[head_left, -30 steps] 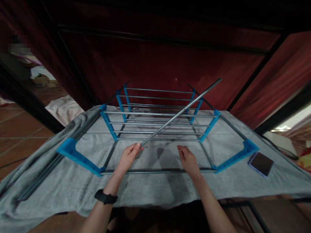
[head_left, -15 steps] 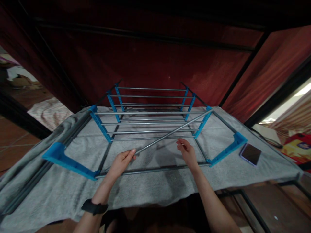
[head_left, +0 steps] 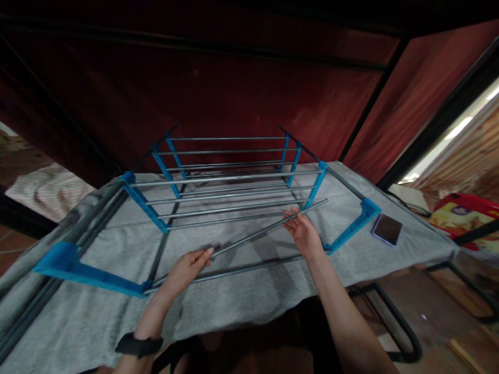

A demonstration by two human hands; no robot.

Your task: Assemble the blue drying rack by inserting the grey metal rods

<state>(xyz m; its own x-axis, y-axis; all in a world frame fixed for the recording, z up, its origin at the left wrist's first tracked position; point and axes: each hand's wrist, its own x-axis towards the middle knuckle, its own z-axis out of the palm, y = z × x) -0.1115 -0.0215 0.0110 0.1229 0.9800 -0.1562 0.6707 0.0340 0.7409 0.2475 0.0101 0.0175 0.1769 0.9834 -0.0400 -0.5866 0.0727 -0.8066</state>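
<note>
- Head view: left hand pinches the slim grey metal rod near one end; right hand meets it farther along — grip unclear.
- It slants before the blue-plastic, grey-metal rack.
- Likely step: positioning; next calls for levelling.

This looks like a room in a home, judging by the grey blanket spread across the lower middle, the dark-red fabric at the top, the striped cloth at centre left, the tiled floor at lower left and the smartphone lying on the blanket at right.
</note>
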